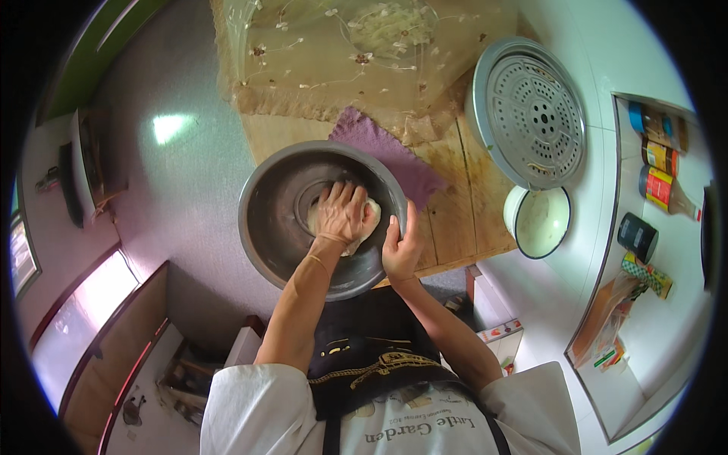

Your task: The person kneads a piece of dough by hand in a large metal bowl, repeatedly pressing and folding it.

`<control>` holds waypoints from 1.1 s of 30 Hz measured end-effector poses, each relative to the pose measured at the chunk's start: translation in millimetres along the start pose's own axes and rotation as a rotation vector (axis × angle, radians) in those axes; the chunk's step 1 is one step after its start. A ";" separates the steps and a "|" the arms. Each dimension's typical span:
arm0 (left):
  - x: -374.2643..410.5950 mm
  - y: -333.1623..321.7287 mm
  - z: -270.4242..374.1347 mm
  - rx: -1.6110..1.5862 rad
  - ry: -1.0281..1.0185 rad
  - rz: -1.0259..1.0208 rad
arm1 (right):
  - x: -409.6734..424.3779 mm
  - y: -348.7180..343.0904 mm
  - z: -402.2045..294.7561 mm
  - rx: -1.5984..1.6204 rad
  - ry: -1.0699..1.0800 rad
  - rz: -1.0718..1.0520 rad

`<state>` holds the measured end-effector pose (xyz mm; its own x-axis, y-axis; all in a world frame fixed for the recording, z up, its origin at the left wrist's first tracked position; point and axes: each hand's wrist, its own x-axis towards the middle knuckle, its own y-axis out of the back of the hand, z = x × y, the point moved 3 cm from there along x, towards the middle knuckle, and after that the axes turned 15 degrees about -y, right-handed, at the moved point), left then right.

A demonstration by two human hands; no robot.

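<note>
A wide grey metal basin (267, 227) sits at the front edge of a wooden table. Inside it, my left hand (341, 215) presses on a lump of pale dough (371, 220), its fingers bent over the dough and hiding part of it. My right hand (402, 242) grips the basin's right rim, the thumb on the inner side and the fingers outside. Just behind the basin, and partly hidden by it, lies a purple cloth (387, 151).
At the table's right stand a round metal steamer tray (534, 116) and a white enamel bowl (540, 222). A lace cover (318, 62) lies over the far side, with a dish of pale shreds (392, 28) under it. Jars and bottles (660, 185) fill a wall niche at right.
</note>
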<state>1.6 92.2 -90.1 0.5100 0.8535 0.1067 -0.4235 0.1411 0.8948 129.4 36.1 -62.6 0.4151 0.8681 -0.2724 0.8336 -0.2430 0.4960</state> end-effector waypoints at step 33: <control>-65.6 16.6 0.3 -0.036 -0.080 0.023 | -13.1 -4.9 -7.0 -0.186 0.129 0.177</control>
<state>-38.7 38.4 -82.1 0.5570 0.8144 0.1628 -0.4616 0.1406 0.8759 117.3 29.0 -55.8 0.4883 0.8700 -0.0673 0.6665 -0.3221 0.6723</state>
